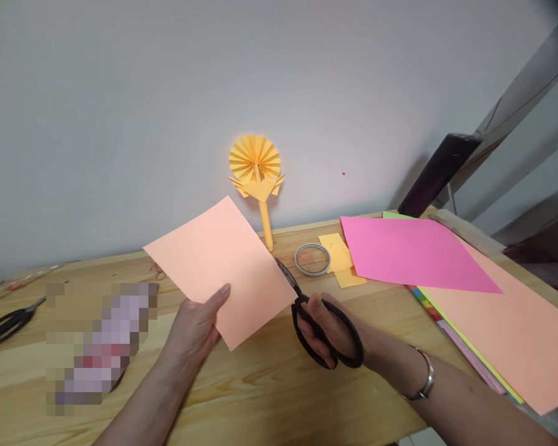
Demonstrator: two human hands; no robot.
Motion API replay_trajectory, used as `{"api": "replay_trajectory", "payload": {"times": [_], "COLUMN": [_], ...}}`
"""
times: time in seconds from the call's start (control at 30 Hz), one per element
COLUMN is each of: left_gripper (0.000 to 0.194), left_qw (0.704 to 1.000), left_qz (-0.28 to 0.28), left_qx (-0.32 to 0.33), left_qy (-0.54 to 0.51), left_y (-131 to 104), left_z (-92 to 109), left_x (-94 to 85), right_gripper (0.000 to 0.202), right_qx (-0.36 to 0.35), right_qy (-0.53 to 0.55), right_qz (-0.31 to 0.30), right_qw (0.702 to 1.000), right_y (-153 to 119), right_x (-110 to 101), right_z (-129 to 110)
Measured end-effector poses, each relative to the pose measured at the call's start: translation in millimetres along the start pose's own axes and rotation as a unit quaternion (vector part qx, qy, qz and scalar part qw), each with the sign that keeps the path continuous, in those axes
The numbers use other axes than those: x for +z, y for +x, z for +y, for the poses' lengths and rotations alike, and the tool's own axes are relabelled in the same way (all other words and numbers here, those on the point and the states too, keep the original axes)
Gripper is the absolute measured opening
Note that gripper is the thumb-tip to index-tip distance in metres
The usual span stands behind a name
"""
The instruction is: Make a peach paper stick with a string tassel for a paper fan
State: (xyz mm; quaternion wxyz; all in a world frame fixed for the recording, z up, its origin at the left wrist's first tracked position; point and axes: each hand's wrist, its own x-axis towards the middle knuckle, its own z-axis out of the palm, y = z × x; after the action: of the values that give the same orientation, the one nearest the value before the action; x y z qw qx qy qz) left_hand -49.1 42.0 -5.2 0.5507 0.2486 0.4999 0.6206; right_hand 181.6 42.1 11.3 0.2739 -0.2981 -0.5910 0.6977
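My left hand (199, 327) grips a peach-coloured sheet of paper (223, 266) near its lower left edge, thumb on top and the other fingers underneath. The sheet is tilted above the wooden table. In my right hand (323, 322) are black-handled scissors (348, 331), fingers through the loops. Their blades lie along the sheet's right edge and are partly hidden behind it, so I cannot tell whether they bite into the paper. A yellow folded-paper fan flower (255, 160) on a rolled stem leans against the wall just beyond the sheet.
Right of the sheet are a roll of tape (312, 259) and yellow paper pieces (338, 254). A pink sheet (413, 254) covers part of a coloured paper stack (506, 328). A dark cylinder (439, 174) stands at the back right. Left lie other scissors (10, 326) and a blurred item (106, 347).
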Motion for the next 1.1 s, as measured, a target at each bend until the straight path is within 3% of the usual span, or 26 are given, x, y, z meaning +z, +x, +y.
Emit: {"api": "replay_trajectory", "payload": {"times": [0.37,0.73,1.1], "left_gripper": [0.048,0.053,0.056], "left_qw": [1.000,1.000,1.000], "left_qz": [-0.013,0.009,0.006], "left_qx": [0.002,-0.008,0.001], "left_qy": [-0.005,0.005,0.016], "left_y": [0.3,-0.3,-1.2], "left_z": [-1.3,0.6,-0.1], "left_x": [-2.2,0.4,0.1], "right_gripper": [0.067,0.068,0.067], "right_qx": [0.014,0.019,0.005], "right_qy": [-0.016,-0.032,0.011], "right_qz": [0.003,0.009,-0.017], "right_qw": [1.000,0.999,1.000], "right_y": [1.2,-0.5,-1.8], "right_x": [-1.0,0.1,-6.9], "right_z": [3.0,-1.2,11.7]}}
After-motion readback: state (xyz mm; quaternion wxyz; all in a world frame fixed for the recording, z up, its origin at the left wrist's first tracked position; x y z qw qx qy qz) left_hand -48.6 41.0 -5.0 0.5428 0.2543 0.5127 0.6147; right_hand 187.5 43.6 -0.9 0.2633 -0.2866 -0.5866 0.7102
